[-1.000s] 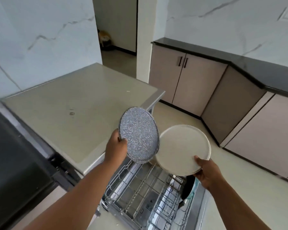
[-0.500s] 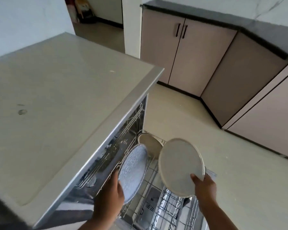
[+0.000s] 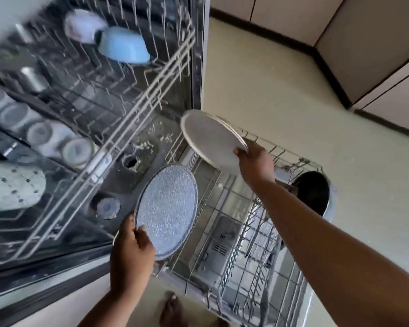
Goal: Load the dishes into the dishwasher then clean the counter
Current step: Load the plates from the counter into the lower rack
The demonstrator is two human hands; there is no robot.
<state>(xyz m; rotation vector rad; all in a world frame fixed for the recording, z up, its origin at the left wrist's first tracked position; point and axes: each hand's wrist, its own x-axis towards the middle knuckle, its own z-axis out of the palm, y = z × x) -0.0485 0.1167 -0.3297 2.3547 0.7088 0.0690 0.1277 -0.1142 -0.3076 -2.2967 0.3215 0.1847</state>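
My left hand (image 3: 130,256) grips the lower edge of a blue speckled plate (image 3: 167,212), held on edge over the near left side of the pulled-out lower rack (image 3: 224,251). My right hand (image 3: 255,161) holds a cream plate (image 3: 211,140) by its rim, tilted above the rack's far end. The dishwasher's upper rack (image 3: 128,114) is pulled out to the left, with a light blue bowl (image 3: 124,47), a steel cup (image 3: 33,77) and several white cups (image 3: 78,151) in it.
A dark pot (image 3: 313,192) lies on its side at the far right corner of the lower rack. Beige cabinets (image 3: 376,43) with a dark plinth line the far wall. My bare foot (image 3: 172,310) stands on the cream floor (image 3: 269,90) by the rack.
The view has dropped from the counter top to the open dishwasher. Both plates have moved down toward the lower rack, the cream one further away, the blue one nearer me.
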